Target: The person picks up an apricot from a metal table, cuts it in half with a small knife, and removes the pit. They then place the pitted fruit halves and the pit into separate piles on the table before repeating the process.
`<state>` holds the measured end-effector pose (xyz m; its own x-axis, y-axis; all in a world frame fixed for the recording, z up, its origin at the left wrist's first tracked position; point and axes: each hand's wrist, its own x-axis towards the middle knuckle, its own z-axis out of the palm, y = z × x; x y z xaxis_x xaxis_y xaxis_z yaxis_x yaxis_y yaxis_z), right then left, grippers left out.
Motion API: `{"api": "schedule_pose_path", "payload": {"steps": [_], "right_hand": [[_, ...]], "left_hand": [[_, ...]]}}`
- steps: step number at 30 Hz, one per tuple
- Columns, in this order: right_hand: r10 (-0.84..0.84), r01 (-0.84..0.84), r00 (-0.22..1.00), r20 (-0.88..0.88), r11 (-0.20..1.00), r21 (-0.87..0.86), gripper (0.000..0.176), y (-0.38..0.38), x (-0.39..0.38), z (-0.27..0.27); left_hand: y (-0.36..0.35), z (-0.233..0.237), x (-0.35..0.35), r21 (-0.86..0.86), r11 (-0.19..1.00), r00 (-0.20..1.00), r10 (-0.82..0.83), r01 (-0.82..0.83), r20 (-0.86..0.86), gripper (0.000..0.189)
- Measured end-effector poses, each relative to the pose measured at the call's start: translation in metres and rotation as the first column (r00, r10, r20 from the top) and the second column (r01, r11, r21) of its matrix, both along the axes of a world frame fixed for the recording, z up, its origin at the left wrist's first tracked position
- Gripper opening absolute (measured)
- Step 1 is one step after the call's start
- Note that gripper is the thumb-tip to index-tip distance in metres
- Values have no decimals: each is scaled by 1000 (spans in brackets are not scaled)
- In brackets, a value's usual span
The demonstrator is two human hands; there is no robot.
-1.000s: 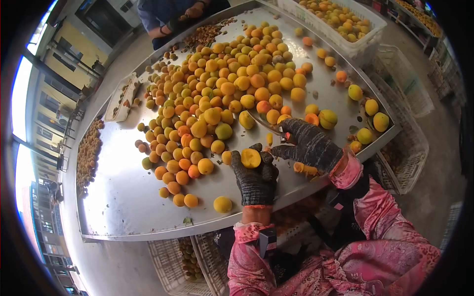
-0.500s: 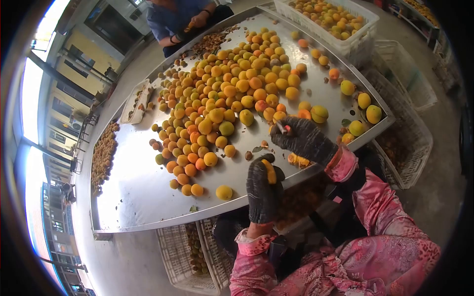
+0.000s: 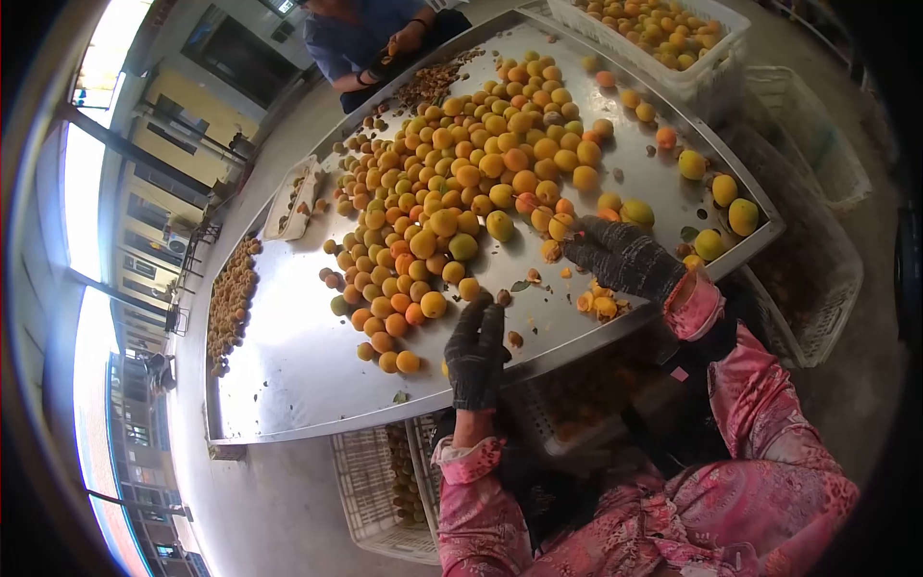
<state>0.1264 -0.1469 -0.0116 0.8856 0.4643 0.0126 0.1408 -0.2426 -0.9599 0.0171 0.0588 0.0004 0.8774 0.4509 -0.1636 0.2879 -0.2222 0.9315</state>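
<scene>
My left hand (image 3: 476,354), in a dark grey knit glove, reaches over the table's near edge with its fingers stretched toward the apricots (image 3: 443,222). A brown apricot pit (image 3: 504,297) lies against its fingertips. In a matching glove, my right hand (image 3: 625,260) is bent palm down over the metal table, fingers curled. An orange, torn-looking apricot piece (image 3: 550,251) sits at its fingertips; whatever the curled fingers hold is hidden. Just below that hand lies a small heap of cut apricot pieces (image 3: 604,307). Another pit (image 3: 515,339) rests near the table edge.
The metal table (image 3: 288,385) has a raised rim. On it are a pile of pits (image 3: 234,298) at the left and a white tray (image 3: 291,200). A crate of apricots (image 3: 663,48) stands at the far right. Across the table sits a person (image 3: 361,43) in blue.
My left hand has moved left and forward, and the apricot piece it held is gone from it. My right hand has turned palm down; the small blade-like tool seen in it is hidden now.
</scene>
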Motion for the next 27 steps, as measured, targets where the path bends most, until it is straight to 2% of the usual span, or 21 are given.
{"api": "schedule_pose_path", "payload": {"steps": [2, 3, 5, 6, 7, 8, 10, 11, 12, 13, 14, 16, 17, 18, 20, 21, 22, 23, 24, 26, 27], "right_hand": [[18, 10, 853, 522, 999, -49, 30, 1, 11, -32], [-2, 32, 914, 406, 997, -67, 30, 5, 10, -33], [0, 60, 876, 482, 992, -109, 30, 8, 9, -35], [11, 89, 834, 552, 984, -155, 31, 9, 7, -36], [11, 89, 834, 551, 984, -154, 31, 11, 6, -32], [13, 41, 891, 454, 993, -110, 31, 13, 4, -25], [16, 6, 937, 350, 998, -64, 30, 14, 2, -25], [82, 54, 732, 676, 982, -178, 29, 14, 2, -28], [183, 142, 419, 889, 954, -263, 27, 15, 1, -27], [138, 145, 454, 880, 963, -226, 23, 18, -4, -24], [137, 152, 453, 881, 962, -228, 23, 21, -9, -16], [36, -60, 850, 526, 998, 28, 22, 27, -17, -3], [16, -8, 545, 838, 1000, -14, 20, 33, -14, -4], [18, -6, 541, 841, 1000, -17, 20, 34, -17, -1], [72, -124, 896, 439, 988, 90, 20, 36, -31, 15], [95, -112, 928, 360, 993, 27, 23, 35, -38, 25], [98, -113, 927, 362, 993, 20, 23, 36, -39, 20], [85, -6, 710, 699, 993, -115, 26, 36, -39, 10], [129, 142, 374, 919, 971, -194, 29, 38, -39, 3], [148, 89, 428, 892, 975, -204, 31, 42, -39, -4], [162, 37, 483, 860, 978, -205, 33, 43, -39, -7]], "left_hand": [[30, -13, 24, 83, 996, 999, 42, -43, 19, 44], [47, -25, 36, 220, 974, 998, 55, -45, -42, 47], [76, -63, 59, 357, 934, 992, 71, -30, -101, 50], [91, -87, 66, 652, 757, 999, -32, 43, -28, 50], [98, -100, 71, 871, 486, 988, -152, 69, 7, 49], [94, -93, 72, 871, 485, 988, -153, 71, 4, 49], [75, -65, 72, 766, 628, 990, -98, 139, -100, 44], [69, -58, 72, 764, 629, 990, -103, 142, -99, 44], [64, -51, 72, 340, 935, 995, -78, 95, -63, 44], [59, -45, 72, -179, 983, 998, -42, 33, -47, 44], [52, -37, 69, -181, 983, 998, -50, 41, -45, 44], [40, -24, 56, -339, 918, 937, -84, 205, 340, 44], [34, -21, 53, -340, 917, 935, -86, 209, 343, 44], [29, -18, 50, -281, 928, 909, -117, 243, 401, 45], [18, -14, 47, -223, 935, 875, -148, 276, 462, 46], [14, -13, 44, -177, 949, 873, -153, 260, 463, 46], [13, -14, 43, -132, 962, 873, -155, 240, 462, 47], [14, -16, 44, -266, 924, 882, -132, 275, 452, 47], [13, -16, 42, -273, 923, 882, -126, 272, 454, 47], [8, -10, 38, -571, 762, 881, 1, 306, 474, 48], [8, -10, 38, -575, 759, 881, 4, 306, 473, 48]]}}
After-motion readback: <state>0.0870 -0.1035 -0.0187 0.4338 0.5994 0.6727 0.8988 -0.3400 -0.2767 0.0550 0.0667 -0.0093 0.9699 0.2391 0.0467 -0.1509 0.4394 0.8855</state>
